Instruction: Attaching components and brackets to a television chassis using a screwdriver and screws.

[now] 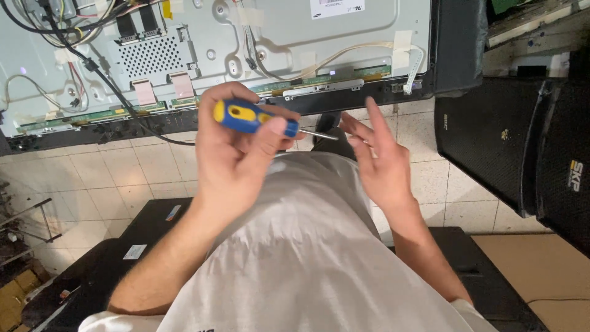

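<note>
My left hand point(230, 157) is closed around a screwdriver point(244, 116) with a blue and yellow handle, held level in front of my chest. Its thin metal shaft point(318, 134) points right, toward my right hand point(382, 165). That hand holds nothing; its fingers are spread, with the fingertips close to the shaft's tip. Whether they touch it I cannot tell. Both hands hover over my white shirt point(307, 246), just in front of an opened flat-screen television point(276, 37) lying back-side up on the floor.
The television's metal back shows circuit boards, flat ribbon cables point(145, 91) and loose wires point(92, 64). A large black speaker cabinet point(510, 135) stands at the right. Brown cardboard point(541, 270) lies at lower right. A black panel point(153, 224) lies on the tiled floor point(123, 172) under me.
</note>
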